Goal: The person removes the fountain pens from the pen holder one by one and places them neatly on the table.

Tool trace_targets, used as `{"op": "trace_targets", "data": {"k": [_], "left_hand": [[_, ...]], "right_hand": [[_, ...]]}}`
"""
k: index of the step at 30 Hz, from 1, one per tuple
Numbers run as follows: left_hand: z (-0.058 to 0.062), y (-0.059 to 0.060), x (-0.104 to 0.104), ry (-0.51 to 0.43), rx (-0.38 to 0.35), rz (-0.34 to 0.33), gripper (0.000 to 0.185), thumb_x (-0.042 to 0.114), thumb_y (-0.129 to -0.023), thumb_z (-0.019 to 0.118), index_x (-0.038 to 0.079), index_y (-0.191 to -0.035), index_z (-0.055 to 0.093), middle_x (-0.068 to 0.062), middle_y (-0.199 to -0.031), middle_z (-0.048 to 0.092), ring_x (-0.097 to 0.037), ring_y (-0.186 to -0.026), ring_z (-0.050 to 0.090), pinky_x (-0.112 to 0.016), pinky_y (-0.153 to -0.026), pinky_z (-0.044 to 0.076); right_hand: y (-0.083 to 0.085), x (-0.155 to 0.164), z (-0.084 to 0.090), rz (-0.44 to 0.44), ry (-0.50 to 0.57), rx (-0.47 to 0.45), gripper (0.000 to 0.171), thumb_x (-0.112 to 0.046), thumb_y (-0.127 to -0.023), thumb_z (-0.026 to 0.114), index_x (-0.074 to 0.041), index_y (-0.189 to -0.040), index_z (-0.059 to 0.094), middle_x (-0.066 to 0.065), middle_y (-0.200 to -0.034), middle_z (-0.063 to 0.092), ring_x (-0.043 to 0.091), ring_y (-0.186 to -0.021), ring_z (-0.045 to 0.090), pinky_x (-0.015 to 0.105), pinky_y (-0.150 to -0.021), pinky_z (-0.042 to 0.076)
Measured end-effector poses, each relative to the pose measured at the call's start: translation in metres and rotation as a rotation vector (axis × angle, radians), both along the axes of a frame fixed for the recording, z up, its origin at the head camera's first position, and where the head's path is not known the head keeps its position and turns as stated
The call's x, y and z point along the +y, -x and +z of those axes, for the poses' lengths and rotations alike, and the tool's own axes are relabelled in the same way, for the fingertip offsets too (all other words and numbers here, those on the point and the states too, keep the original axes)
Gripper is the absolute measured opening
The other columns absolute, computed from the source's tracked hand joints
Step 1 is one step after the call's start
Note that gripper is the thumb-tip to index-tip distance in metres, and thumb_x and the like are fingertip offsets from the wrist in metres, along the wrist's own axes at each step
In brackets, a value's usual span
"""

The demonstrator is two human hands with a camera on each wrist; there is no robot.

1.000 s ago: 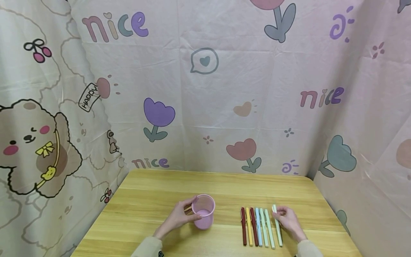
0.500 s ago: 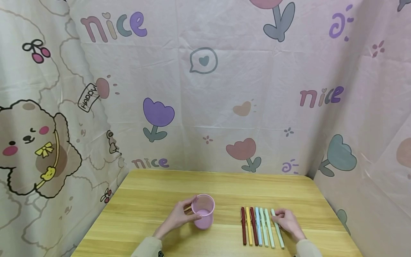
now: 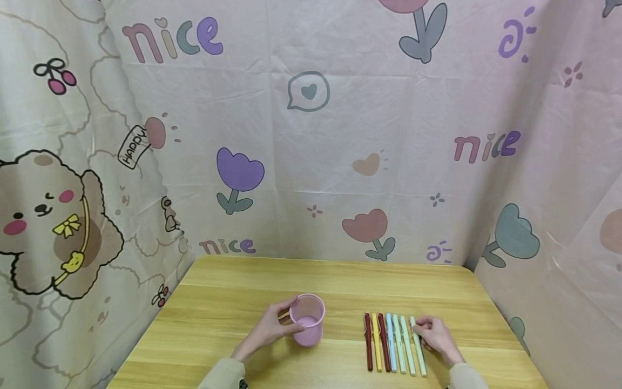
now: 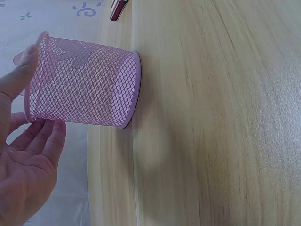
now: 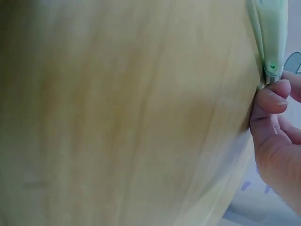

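Note:
A pink mesh pen holder stands upright on the wooden table. My left hand holds it from the left near the rim, thumb on one side and fingers on the other; the left wrist view shows the mesh wall between them. To the right, several pens lie side by side: dark red, yellow, a second dark red, light blue and pale green. My right hand pinches the upper part of the rightmost pale green pen, whose end also appears in the right wrist view.
The wooden table has a back edge against a printed curtain, with more cloth at both sides. Between the pen holder and the pens is a stretch of tabletop. A dark red pen tip shows in the left wrist view.
The rightmost pale green pen has turned and shifted left, now lying nearly parallel and closer to its neighbour. My right hand has stayed beside it. The left hand and pen holder have not moved.

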State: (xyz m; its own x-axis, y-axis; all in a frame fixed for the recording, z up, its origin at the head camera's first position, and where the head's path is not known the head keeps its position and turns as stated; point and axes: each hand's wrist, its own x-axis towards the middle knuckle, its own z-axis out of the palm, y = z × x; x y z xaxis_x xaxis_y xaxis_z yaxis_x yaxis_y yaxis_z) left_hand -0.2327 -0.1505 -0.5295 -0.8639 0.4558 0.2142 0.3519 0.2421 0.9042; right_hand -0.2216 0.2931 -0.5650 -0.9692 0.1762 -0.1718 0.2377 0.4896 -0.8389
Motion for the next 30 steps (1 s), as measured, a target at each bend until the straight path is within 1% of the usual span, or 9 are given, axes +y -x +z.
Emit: {"op": "trace_targets", "data": {"k": [3, 14, 20, 23, 30], "left_hand": [[-0.0005, 0.0007, 0.0009, 0.000, -0.015, 0.009, 0.086, 0.014, -0.083, 0.082, -0.019, -0.145, 0.033, -0.043, -0.148, 0.037, -0.057, -0.135, 0.044, -0.044, -0.110, 0.049], [-0.0005, 0.0009, 0.0018, 0.002, -0.010, 0.010, 0.085, 0.014, -0.083, 0.082, -0.019, -0.145, 0.034, -0.043, -0.147, 0.037, -0.057, -0.135, 0.044, -0.044, -0.110, 0.048], [-0.0004, 0.0000, -0.0002, 0.004, -0.006, 0.005, 0.086, 0.014, -0.083, 0.082, -0.020, -0.144, 0.033, -0.043, -0.147, 0.037, -0.058, -0.135, 0.044, -0.046, -0.110, 0.049], [-0.0005, 0.0004, -0.0005, 0.002, -0.021, 0.008, 0.086, 0.014, -0.083, 0.082, -0.019, -0.145, 0.033, -0.042, -0.148, 0.037, -0.058, -0.136, 0.043, -0.046, -0.111, 0.048], [-0.0010, 0.0017, 0.0005, 0.003, -0.030, 0.012, 0.086, 0.015, -0.083, 0.082, -0.018, -0.146, 0.033, -0.041, -0.149, 0.037, -0.056, -0.136, 0.043, -0.045, -0.111, 0.048]], "right_hand": [[-0.0008, -0.0007, -0.0002, -0.002, 0.010, 0.008, 0.034, -0.005, -0.090, 0.064, 0.015, -0.117, 0.058, 0.003, -0.070, 0.058, 0.011, -0.053, 0.051, 0.017, -0.042, 0.041], [-0.0004, -0.0013, -0.0020, -0.005, 0.010, -0.010, 0.028, -0.005, -0.090, 0.064, 0.010, -0.113, 0.061, 0.004, -0.074, 0.059, 0.012, -0.057, 0.051, 0.017, -0.044, 0.042], [-0.0017, -0.0035, 0.0018, -0.003, -0.006, -0.024, 0.031, -0.007, -0.091, 0.065, 0.010, -0.116, 0.061, 0.004, -0.075, 0.060, 0.012, -0.057, 0.052, 0.018, -0.045, 0.043], [-0.0024, -0.0043, 0.0032, 0.001, -0.012, -0.026, 0.032, -0.007, -0.091, 0.064, 0.011, -0.118, 0.060, 0.004, -0.075, 0.060, 0.012, -0.058, 0.052, 0.018, -0.046, 0.043], [-0.0039, -0.0055, 0.0045, 0.002, 0.000, -0.011, 0.030, -0.006, -0.091, 0.064, 0.011, -0.116, 0.061, 0.004, -0.074, 0.059, 0.012, -0.055, 0.050, 0.018, -0.044, 0.042]]}}
